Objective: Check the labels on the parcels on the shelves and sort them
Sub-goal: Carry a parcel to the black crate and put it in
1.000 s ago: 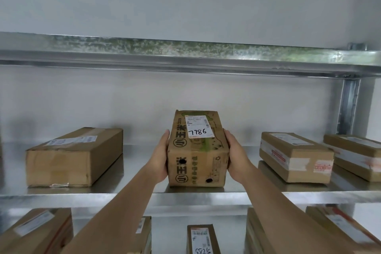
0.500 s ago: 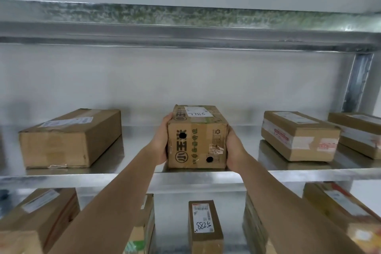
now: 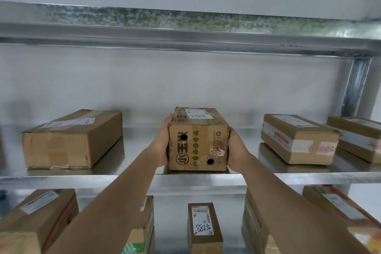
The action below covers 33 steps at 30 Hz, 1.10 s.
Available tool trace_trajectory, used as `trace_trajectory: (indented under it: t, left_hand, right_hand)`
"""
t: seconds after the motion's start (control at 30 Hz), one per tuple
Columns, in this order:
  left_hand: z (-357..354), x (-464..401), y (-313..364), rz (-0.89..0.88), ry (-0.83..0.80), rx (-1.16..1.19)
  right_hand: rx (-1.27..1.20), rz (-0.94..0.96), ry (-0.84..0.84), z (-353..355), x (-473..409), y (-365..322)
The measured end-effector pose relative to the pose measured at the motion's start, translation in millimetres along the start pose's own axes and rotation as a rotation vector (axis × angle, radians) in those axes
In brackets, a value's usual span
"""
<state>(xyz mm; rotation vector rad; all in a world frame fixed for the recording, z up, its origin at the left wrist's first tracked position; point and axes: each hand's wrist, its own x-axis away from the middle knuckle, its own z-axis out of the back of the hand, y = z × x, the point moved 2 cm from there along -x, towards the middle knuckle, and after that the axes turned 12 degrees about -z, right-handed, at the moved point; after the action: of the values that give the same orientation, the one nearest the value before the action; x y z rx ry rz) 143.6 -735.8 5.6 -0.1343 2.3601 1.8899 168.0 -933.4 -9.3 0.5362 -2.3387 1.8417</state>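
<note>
**Parcel 7786 held at the middle shelf, label up**

Start at the left of the middle shelf (image 3: 127, 179): a large plain carton (image 3: 72, 140) lies flat there with its white label facing up, well apart from what you hold. That spacing probably keeps each label readable on its own.

Your left hand (image 3: 164, 142) presses flat along the left side of the printed parcel (image 3: 198, 142), fingers reaching toward its far top corner. Your right hand (image 3: 235, 150) cups the right side, low and near the front. The two hands clamp the box between them from opposite sides, a grip that suits a long, narrow carton and leaves the top free.

The parcel sits at the centre of the middle shelf, its bottom edge at the shelf lip; you cannot tell whether it rests fully or is partly carried. Its handwritten label (image 3: 199, 114) lies on top, the number turned away from you.

To the right, a taped carton (image 3: 299, 140) and another box (image 3: 358, 138) just beside it lie flat, labels up.

On the lower shelf, a small box marked 5288 (image 3: 203, 229) stands below the parcel, among other cartons.

Judging by the level hold, you are setting this one into the open slot.
</note>
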Motion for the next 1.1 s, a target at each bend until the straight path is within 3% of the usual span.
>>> trace_trajectory:
  t: [0.2, 0.57, 0.8, 1.03, 1.1]
  left_hand:
    - [4.3, 6.6, 18.1, -0.041, -0.034, 0.03]
    - [-46.3, 54.1, 37.1, -0.064, -0.132, -0.005]
    - [-166.7, 138.4, 31.8, -0.085, -0.228, -0.007]
    - [-351.4, 240.1, -29.8, 0.012, -0.336, 0.096]
    - [-412.7, 273.8, -42.1, 0.061, -0.451, 0.091]
  right_hand:
    - [0.065, 0.172, 0.027, -9.3, 7.1, -24.2]
    - [-0.048, 0.18, 0.137, 15.9, 100.3, -26.6]
    - [-0.084, 0.23, 0.223, 114.1, 227.7, -15.3]
    - [-0.118, 0.241, 0.398, 278.5, 394.0, 23.9]
    - [-0.161, 0.24, 0.503, 324.6, 449.1, 32.7]
